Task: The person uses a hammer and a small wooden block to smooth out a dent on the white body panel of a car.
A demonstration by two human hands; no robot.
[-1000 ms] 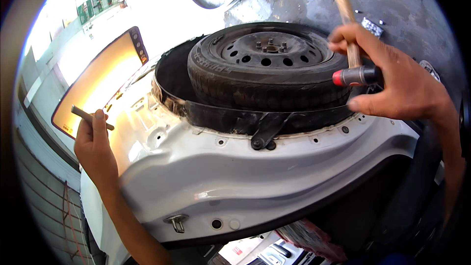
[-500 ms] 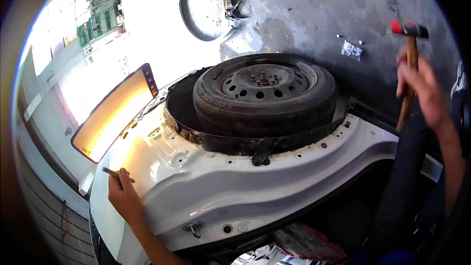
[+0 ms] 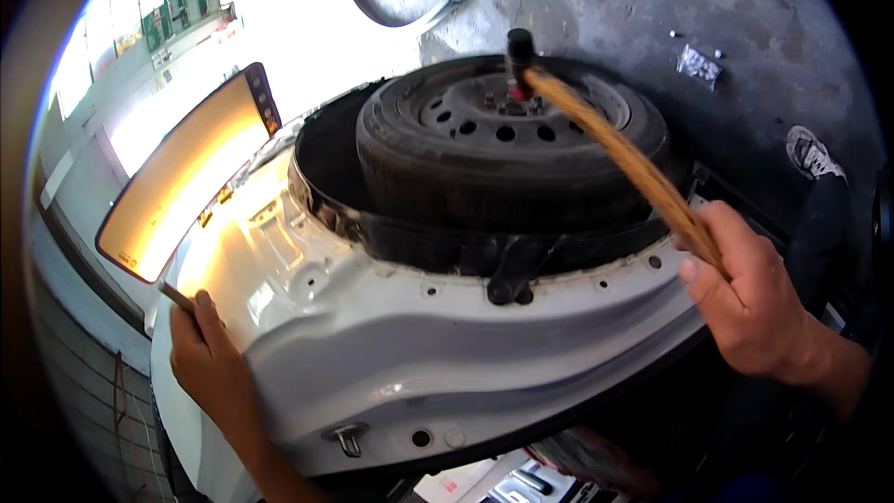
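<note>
My left hand (image 3: 212, 363) is closed round a short thin rod (image 3: 175, 296), its tip sticking out past the fingers. The hand is over the left part of a white car body panel (image 3: 400, 354). My right hand (image 3: 754, 303) grips the wooden handle of a hammer (image 3: 619, 144) with a black and red head. That head appears in front of the wheel (image 3: 503, 182), a black tyre on a steel rim sitting in a round black well. I cannot tell whether the head touches the wheel. A metal latch loop (image 3: 348, 441) juts from the panel's near edge.
A glowing yellow light panel with a dark frame (image 3: 186, 182) stands left of the car body. On the grey floor (image 3: 605, 0) are a small clear bag of white pieces (image 3: 698, 67) and a curved part (image 3: 391, 14). A shoe (image 3: 815, 154) shows at right.
My right hand has come left and nearer with the hammer, whose head has swung from the far right to over the wheel. The left hand has shifted slightly left and down, still holding the rod.
</note>
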